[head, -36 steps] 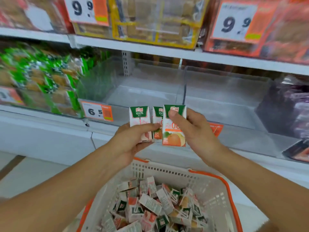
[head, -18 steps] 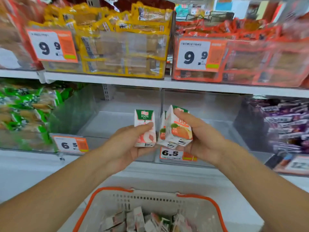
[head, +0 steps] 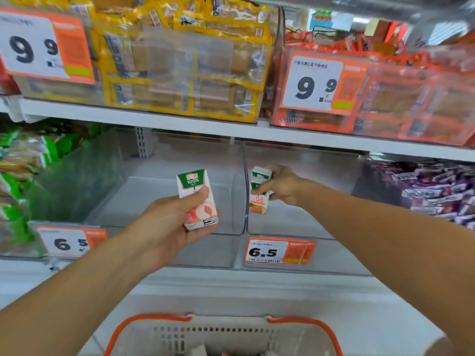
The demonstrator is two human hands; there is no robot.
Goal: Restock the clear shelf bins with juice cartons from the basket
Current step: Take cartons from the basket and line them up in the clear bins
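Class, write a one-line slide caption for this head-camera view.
Left hand holds a peach juice carton before the left clear bin; right hand reaches two orange cartons into the right bin.

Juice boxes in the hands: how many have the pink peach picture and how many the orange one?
Pink peach cartons: 1, the peach carton in the left hand.
Orange-picture cartons: 2, the orange cartons stacked in the right hand over the right bin.
Total: 3

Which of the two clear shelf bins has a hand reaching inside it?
The right clear bin, above the fully visible 6.5 tag: the right hand holds orange-print cartons inside. The left hand's peach-print carton is outside.
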